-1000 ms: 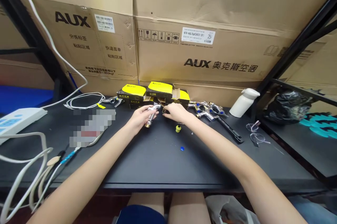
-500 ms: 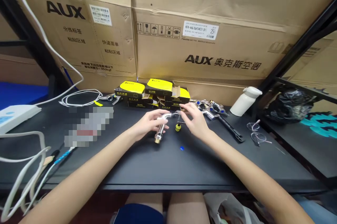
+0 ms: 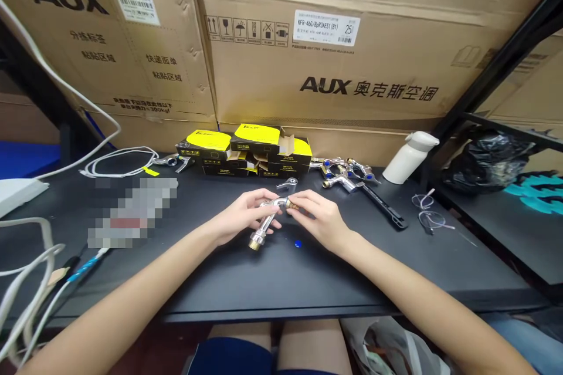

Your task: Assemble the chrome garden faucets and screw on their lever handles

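My left hand (image 3: 240, 216) is closed around a chrome faucet (image 3: 267, 223), which lies tilted with its brass-threaded end toward me. At the faucet's far end, my right hand (image 3: 319, 216) pinches a small brass valve cartridge (image 3: 291, 205); whether it is seated in the opening or just touching it, I cannot tell. Just beyond my fingers a loose chrome lever handle (image 3: 288, 184) rests on the black table. A small blue cap (image 3: 298, 243) lies nearer to me, below the right fingertips.
Yellow-and-black boxes (image 3: 250, 149) are stacked at the back. Right of them lie several chrome faucets (image 3: 343, 168) and a black wrench (image 3: 382, 208). A white bottle (image 3: 407, 158) and glasses (image 3: 431, 216) stand and lie farther right. Cables (image 3: 118, 161) spread over the left side.
The lever handle now lies apart from my hands on the table. My right hand has come against the faucet's end with the brass cartridge. The yellow-handled tool no longer shows.
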The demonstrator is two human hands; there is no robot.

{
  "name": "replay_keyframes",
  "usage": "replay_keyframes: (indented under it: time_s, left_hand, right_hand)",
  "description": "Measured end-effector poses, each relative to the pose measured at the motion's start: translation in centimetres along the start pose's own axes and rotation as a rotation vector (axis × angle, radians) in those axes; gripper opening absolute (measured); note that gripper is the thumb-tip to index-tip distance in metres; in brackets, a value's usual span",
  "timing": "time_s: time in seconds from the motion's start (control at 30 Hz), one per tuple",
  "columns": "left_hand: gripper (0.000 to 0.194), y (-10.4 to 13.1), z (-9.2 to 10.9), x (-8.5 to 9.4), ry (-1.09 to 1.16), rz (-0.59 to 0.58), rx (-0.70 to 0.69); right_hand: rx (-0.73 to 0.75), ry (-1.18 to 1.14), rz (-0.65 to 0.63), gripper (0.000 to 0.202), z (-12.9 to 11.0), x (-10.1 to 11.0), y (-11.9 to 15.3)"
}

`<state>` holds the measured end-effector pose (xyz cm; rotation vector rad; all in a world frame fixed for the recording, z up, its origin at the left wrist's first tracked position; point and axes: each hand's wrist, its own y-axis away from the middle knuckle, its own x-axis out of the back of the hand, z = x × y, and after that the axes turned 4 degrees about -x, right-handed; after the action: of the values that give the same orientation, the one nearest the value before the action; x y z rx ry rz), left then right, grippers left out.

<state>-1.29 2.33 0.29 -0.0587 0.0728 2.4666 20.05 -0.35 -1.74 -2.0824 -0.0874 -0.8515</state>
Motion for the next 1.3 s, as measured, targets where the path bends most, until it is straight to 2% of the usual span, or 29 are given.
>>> replay_keyframes:
  time_s: [0.17, 0.27, 0.37, 0.43, 0.57, 0.63, 0.83, 0.97, 1.03, 1.1, 1.23, 1.3]
  left_hand:
    - [0.031, 0.2, 0.3, 0.2, 0.083, -0.009, 0.133]
    - [0.031, 0.2, 0.4, 0.3, 0.099, -0.021, 0.192]
    - [0.033, 0.1, 0.5, 0.2, 0.083, 0.002, 0.177]
    - [0.034, 0.1, 0.5, 0.1, 0.082, 0.017, 0.162]
    - [0.038, 0.0, 0.7, 0.1, 0.036, 0.039, 0.163]
    - [0.039, 0.0, 0.7, 0.0, 0.006, 0.047, 0.158]
    - [0.036, 0.1, 0.8, 0.1, 0.003, 0.004, 0.147]
    - [0.031, 0.0, 0.3, 0.4, 0.096, -0.016, 0.171]
    - [0.03, 0.0, 0.1, 0.6, 0.144, -0.037, 0.171]
    - [0.03, 0.0, 0.0, 0.7, 0.158, -0.048, 0.17]
    - [0.029, 0.1, 0.5, 0.4, 0.101, -0.003, 0.181]
    - [0.031, 0.1, 0.7, 0.1, 0.045, 0.038, 0.174]
  right_hand:
    - [0.156, 0.065, -0.059, 0.023, 0.2, 0.6, -0.2]
    - [0.129, 0.009, -0.113, 0.02, 0.1, 0.7, -0.4]
    - [-0.027, -0.111, -0.048, 0.018, -0.3, 0.4, -0.5]
    - [-0.055, -0.139, 0.001, 0.017, -0.5, 0.2, -0.5]
    - [0.138, -0.053, -0.043, 0.021, -0.6, 0.4, -0.5]
    - [0.189, -0.016, -0.08, 0.024, -0.4, 0.6, -0.5]
    - [0.195, -0.045, -0.139, 0.028, -0.1, 1.2, -0.6]
    - [0.227, -0.022, -0.183, 0.031, 0.0, 1.5, -0.8]
    - [0.232, -0.055, -0.161, 0.029, 0.1, 1.4, -0.8]
    - [0.18, -0.123, -0.113, 0.025, 0.1, 1.2, -0.8]
    - [-0.049, -0.27, -0.048, 0.022, -0.4, 0.4, -0.7]
    - [-0.052, -0.258, -0.035, 0.021, -0.6, 0.2, -0.5]
